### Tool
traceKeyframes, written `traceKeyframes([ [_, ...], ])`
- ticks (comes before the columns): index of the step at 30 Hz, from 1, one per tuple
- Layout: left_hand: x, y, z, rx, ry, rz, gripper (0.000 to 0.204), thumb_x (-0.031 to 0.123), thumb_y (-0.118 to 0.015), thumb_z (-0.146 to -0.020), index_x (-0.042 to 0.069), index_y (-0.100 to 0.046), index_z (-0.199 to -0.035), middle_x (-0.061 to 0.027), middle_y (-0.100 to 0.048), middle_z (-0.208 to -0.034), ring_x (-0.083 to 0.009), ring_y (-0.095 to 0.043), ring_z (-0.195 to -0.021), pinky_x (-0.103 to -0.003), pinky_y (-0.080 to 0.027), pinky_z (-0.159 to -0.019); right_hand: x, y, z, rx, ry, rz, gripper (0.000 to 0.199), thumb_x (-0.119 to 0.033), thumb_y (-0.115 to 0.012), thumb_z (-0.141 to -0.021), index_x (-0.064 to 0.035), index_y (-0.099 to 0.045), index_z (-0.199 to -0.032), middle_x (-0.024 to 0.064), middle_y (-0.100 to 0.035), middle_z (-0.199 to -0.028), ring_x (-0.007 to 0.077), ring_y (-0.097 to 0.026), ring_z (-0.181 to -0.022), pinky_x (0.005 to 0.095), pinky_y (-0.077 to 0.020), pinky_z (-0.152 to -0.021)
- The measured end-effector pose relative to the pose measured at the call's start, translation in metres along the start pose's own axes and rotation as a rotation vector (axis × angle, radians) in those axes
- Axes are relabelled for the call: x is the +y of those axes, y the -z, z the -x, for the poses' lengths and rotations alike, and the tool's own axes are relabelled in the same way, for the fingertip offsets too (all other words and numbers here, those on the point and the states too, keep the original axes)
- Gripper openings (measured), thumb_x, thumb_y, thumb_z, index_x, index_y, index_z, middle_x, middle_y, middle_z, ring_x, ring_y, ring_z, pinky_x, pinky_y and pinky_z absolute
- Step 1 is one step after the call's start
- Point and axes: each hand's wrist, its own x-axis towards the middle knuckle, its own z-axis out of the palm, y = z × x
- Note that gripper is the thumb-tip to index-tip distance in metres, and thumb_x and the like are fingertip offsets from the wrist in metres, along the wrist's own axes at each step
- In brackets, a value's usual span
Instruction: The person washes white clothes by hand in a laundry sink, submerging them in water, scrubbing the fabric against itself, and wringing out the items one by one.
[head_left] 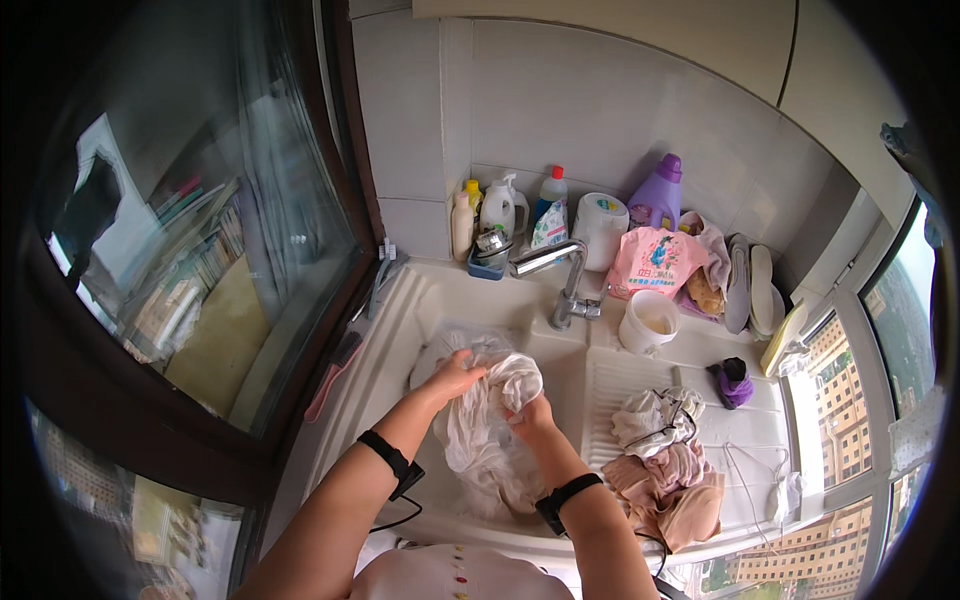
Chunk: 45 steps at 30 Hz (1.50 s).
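A wet white cloth garment point(478, 430) hangs bunched between my hands over the basin of the white laundry sink point(400, 300), its lower part spread down into the basin. My left hand point(455, 378) grips its upper left part, fingers closed on the fabric. On the other side my right hand point(532, 412) is closed round a twisted bunch of the same cloth. What kind of garment it is, I cannot make out. Behind the basin stands a chrome faucet point(572, 290), its spout reaching left above the far part of the basin. Both wrists wear black straps.
Right of the basin, the ribbed washboard point(600, 400) carries a white cloth with dark trim point(658, 418) and pinkish-beige clothes point(670, 490). A white tub point(648, 322), a pink detergent bag point(655, 262) and several bottles line the back. A pink-handled brush point(332, 375) lies on the left rim.
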Motion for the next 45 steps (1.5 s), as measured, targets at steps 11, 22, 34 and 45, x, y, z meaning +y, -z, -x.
traceKeyframes([
  [11,-0.112,-0.044,-0.042,-0.329,0.322,1.425,0.039,0.039,-0.042,-0.089,0.008,-0.051,-0.110,-0.0121,-0.057,-0.103,-0.0248,-0.057,-0.093,-0.041,-0.049,-0.077,0.058,-0.107,0.078,-0.115,0.676,1.311,0.029,-0.028,-0.064,-0.072,-0.0030,-0.061,-0.087,0.0194,-0.061,-0.084,0.0348,-0.059,-0.083,0.0361,-0.0458,-0.074],
  [22,-0.050,-0.020,-0.021,-0.202,0.289,0.843,0.030,0.029,-0.048,-0.087,0.003,-0.053,-0.101,-0.0097,-0.060,-0.097,-0.0217,-0.060,-0.083,-0.036,-0.051,-0.069,-0.025,-0.028,0.001,0.138,0.743,2.118,0.034,-0.037,-0.049,-0.083,-0.0077,-0.062,-0.071,0.0132,-0.062,-0.080,0.0325,-0.059,-0.073,0.0410,-0.0473,-0.065],
  [34,-0.105,-0.101,-0.022,-0.335,-0.041,-1.078,0.111,0.045,-0.074,-0.059,0.012,-0.007,-0.141,-0.0225,-0.008,-0.143,-0.0408,-0.007,-0.132,-0.051,-0.022,-0.103,0.033,0.015,-0.009,-0.136,-0.210,2.506,0.107,-0.050,-0.074,-0.059,-0.0300,-0.008,-0.141,0.0134,-0.005,-0.146,0.0384,-0.015,-0.132,0.0609,-0.0302,-0.093],
  [45,-0.194,-0.109,-0.064,-0.732,0.044,-1.049,0.077,0.031,-0.066,-0.072,0.022,-0.026,-0.137,-0.0108,-0.019,-0.144,-0.0291,-0.025,-0.130,-0.039,-0.033,-0.100,0.073,0.091,-0.061,-0.114,-0.487,2.310,0.081,-0.044,-0.065,-0.068,-0.0123,-0.029,-0.132,0.0162,-0.031,-0.133,0.0322,-0.031,-0.123,0.0399,-0.0304,-0.100],
])
